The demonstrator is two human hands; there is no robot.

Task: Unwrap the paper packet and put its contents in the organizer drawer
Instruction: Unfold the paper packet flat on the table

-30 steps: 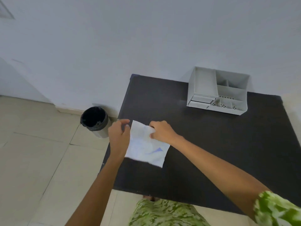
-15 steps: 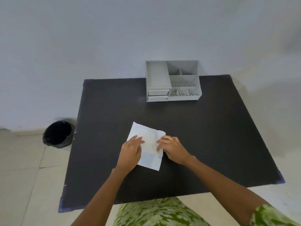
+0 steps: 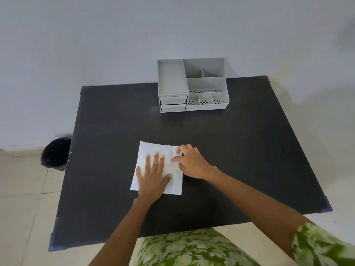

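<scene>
A white folded paper packet [image 3: 148,152] lies flat on the black table [image 3: 230,160], near its middle front. My left hand [image 3: 153,175] rests palm down on the packet with fingers spread. My right hand [image 3: 190,162] sits at the packet's right edge and pinches a fold of the paper between thumb and fingers. What the packet holds is hidden. The grey plastic organizer [image 3: 193,85] stands at the table's far edge; its two small drawers [image 3: 173,104] at the front left are closed.
A black waste bin [image 3: 55,153] stands on the tiled floor left of the table. A white wall rises right behind the organizer. My green patterned clothing shows at the bottom of the view.
The packet went from held up at the table's left edge to lying flat on the table. My left hand now presses on it and my right hand grips its right fold.
</scene>
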